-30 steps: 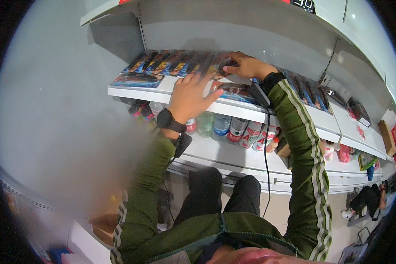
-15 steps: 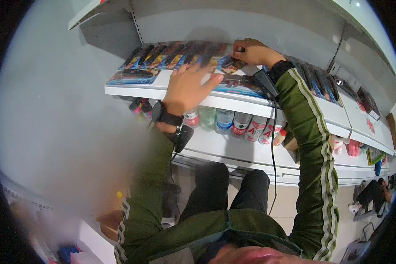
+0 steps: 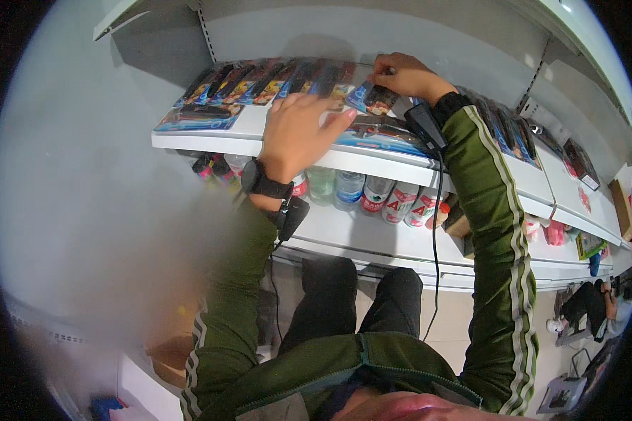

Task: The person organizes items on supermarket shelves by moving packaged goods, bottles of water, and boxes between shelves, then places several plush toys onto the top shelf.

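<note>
My left hand reaches over the upper white shelf, fingers stretched out and thumb apart. Its fingertips lie near a row of flat carded packs with black handles on blue, picture-printed cards. My right hand has its fingers closed at the top of one such carded pack towards the back of the shelf. Another carded pack lies lengthwise at the shelf's front edge, between my hands. One more pack lies crosswise at the left end. The exact kind of tool inside the packs is unclear.
Bottles and white-and-red cans stand on the shelf below. More carded packs and a dark box sit to the right. A black cable hangs from my right wrist. Another person is at the far right.
The view has shifted slightly, so the shelf appears further left. My right hand and the pack at its fingers have come up and back a little; my left hand stays spread.
</note>
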The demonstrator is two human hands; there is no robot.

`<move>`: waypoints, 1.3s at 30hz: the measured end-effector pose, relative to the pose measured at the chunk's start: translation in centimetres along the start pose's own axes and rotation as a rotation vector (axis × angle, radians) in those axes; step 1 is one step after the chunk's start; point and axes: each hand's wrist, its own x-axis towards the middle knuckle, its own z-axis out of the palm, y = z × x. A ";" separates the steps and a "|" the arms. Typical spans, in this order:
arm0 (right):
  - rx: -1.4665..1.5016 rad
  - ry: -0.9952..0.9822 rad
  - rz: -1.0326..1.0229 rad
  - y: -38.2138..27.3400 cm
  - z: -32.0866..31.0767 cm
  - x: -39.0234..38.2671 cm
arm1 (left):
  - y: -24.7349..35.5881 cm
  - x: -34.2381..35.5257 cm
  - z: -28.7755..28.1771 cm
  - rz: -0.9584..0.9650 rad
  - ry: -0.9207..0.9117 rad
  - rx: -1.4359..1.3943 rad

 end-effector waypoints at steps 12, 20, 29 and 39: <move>0.063 -0.028 -0.060 -0.3 0.3 -0.1 | 0.7 0.1 -0.7 -0.005 -0.212 0.001; 0.108 -0.039 -0.113 -0.5 0.4 -0.4 | 0.1 -0.2 0.1 -0.026 -0.230 0.062; 0.090 -0.044 -0.111 -1.2 -0.4 -1.1 | 0.4 0.3 -0.5 -0.011 -0.328 0.073; 0.176 -0.099 0.057 -1.4 -0.5 -1.0 | 0.6 0.3 -0.7 0.019 -0.296 0.049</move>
